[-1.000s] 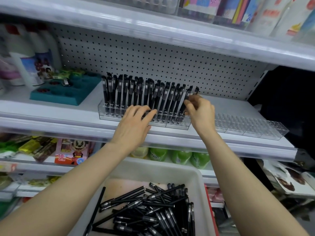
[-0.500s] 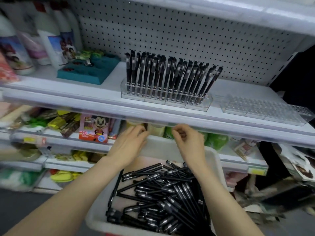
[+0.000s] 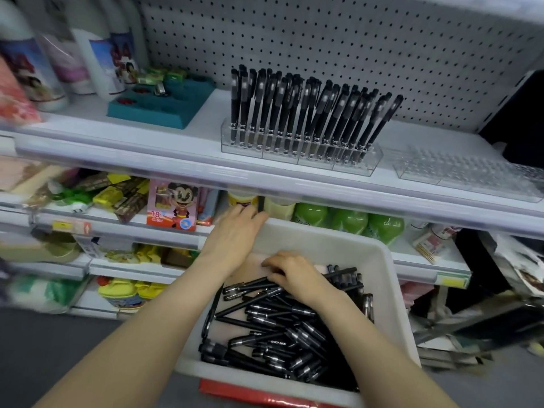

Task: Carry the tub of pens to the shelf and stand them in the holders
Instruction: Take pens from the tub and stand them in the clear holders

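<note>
Curling down over the heap, the fingers [image 3: 273, 265] of the right hand [image 3: 297, 278] grasp some of the loose black plastic pens [image 3: 282, 325] with silver bands. These lie crisscrossed in the white rectangular plastic tub [image 3: 347, 248] at lower centre of the frame. The left hand [image 3: 235, 234], just above the tub's smooth far rim, has its fingers bent forward. A slim black stick [image 3: 260, 203] stands at their tips; whether they pinch it cannot be told. Higher, at centre, capped black pens [image 3: 309, 113] stand slanted in a clear ridged plastic holder [image 3: 297, 156] on the glossy white shelf [image 3: 147, 136]. A 2nd, clear gridded holder [image 3: 471, 175] lies to its right, before the dotted pegboard [image 3: 323, 39].
</note>
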Motion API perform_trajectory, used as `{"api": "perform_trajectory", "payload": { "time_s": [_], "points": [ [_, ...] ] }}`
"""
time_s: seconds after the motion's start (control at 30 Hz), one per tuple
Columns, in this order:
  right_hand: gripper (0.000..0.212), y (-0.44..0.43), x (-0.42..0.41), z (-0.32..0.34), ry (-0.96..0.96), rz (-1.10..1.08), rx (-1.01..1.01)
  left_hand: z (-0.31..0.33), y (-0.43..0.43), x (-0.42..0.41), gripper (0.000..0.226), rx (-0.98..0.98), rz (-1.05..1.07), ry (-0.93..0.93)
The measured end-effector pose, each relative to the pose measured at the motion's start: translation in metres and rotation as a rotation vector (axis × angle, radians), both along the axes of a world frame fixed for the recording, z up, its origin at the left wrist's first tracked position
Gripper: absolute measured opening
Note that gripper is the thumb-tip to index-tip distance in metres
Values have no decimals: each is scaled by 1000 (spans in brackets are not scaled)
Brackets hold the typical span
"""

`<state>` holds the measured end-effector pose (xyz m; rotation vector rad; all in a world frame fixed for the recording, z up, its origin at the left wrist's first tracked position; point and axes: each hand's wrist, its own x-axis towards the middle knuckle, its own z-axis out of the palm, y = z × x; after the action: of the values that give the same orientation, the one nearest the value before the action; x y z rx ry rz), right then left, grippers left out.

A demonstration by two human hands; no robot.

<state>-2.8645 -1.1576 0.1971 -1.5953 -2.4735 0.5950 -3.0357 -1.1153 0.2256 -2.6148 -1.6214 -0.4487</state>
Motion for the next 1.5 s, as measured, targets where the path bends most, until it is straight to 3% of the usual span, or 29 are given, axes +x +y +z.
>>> {"api": "perform_trajectory", "payload": {
  "time_s": [0.27,0.33,0.43,0.5,0.6,0.77,0.93,1.07,1.13,1.23,1.4,1.5],
  "points": [
    [10,6,26,16,-56,-115,-142,1,0,0,64,-48,4,2],
    [6,4,41,27,30,-182,-116,2,0,-1,59,-35,-20,-85],
    [6,5,57,43,178,-276,-87,9,-2,1,32,18,-41,-318],
    [8,6,62,49,251,-289,-104,17,-2,7,36,-36,-72,-339],
    [10,7,63,54,316,-271,-111,24,-1,19,24,-52,-150,-375],
    [9,10,59,70,472,-284,6,43,2,41,17,-104,-211,-510],
    [4,23,79,111,517,-343,98,75,20,54,34,21,-201,-431],
    [6,44,110,158,611,-483,366,98,53,56,48,283,-110,-219],
    [3,55,121,176,662,-552,529,101,67,54,59,318,-68,-112],
    [7,72,126,196,722,-638,694,98,77,52,53,344,-64,-40],
    [1,97,125,201,667,-684,736,92,80,50,55,385,-70,-44],
    [10,108,128,190,550,-687,682,92,79,51,54,402,-71,-61]
  ]
}}
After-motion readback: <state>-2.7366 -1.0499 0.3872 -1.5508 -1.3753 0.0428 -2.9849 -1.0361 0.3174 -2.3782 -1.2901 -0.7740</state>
